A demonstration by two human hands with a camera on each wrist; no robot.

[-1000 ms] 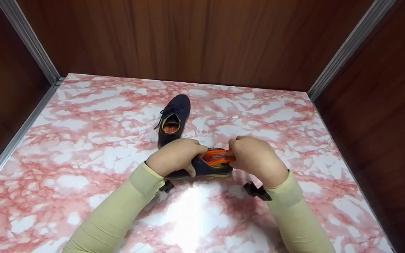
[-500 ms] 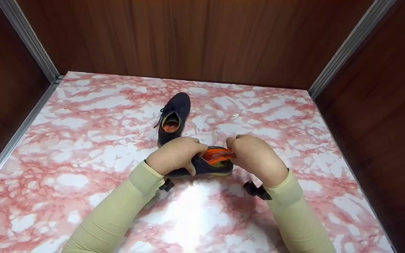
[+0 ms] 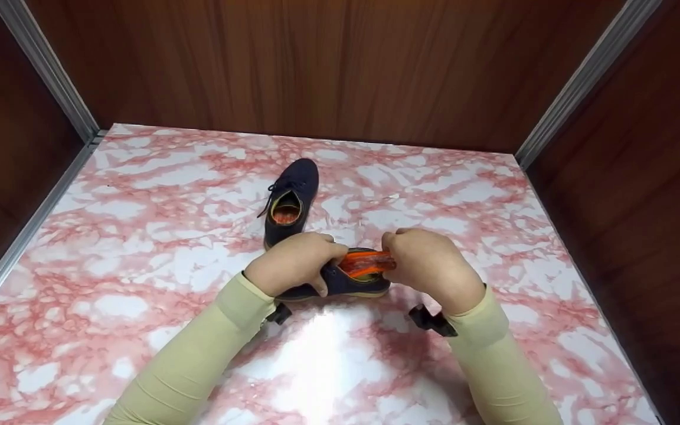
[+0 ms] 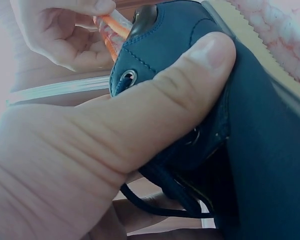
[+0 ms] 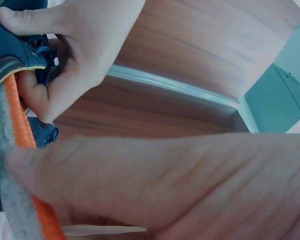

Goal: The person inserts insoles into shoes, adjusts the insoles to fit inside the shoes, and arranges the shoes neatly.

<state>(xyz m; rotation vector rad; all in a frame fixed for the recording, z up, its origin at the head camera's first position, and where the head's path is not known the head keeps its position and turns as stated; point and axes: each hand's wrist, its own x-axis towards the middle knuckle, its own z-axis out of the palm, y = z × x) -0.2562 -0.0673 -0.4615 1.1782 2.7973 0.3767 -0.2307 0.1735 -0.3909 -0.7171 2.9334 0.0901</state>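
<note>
In the head view a dark navy lace-up shoe (image 3: 352,285) lies sideways on the table, toe to the left. My left hand (image 3: 294,263) grips its front part, with the thumb (image 4: 190,90) pressed along the side by the eyelets in the left wrist view. From the shoe's opening an orange-edged insole (image 3: 366,263) sticks out to the right, its front portion hidden inside. My right hand (image 3: 431,265) pinches the insole's heel end. The right wrist view shows the insole's grey fuzzy underside and orange rim (image 5: 21,117) beside the right thumb (image 5: 80,172).
A matching navy shoe (image 3: 301,177) stands just behind, toe pointing away, with a reddish insole visible inside. Red-and-white marbled covering spreads over the table (image 3: 139,236). Brown wood-grain panels (image 3: 316,71) with metal corner strips (image 3: 51,71) enclose the back and sides.
</note>
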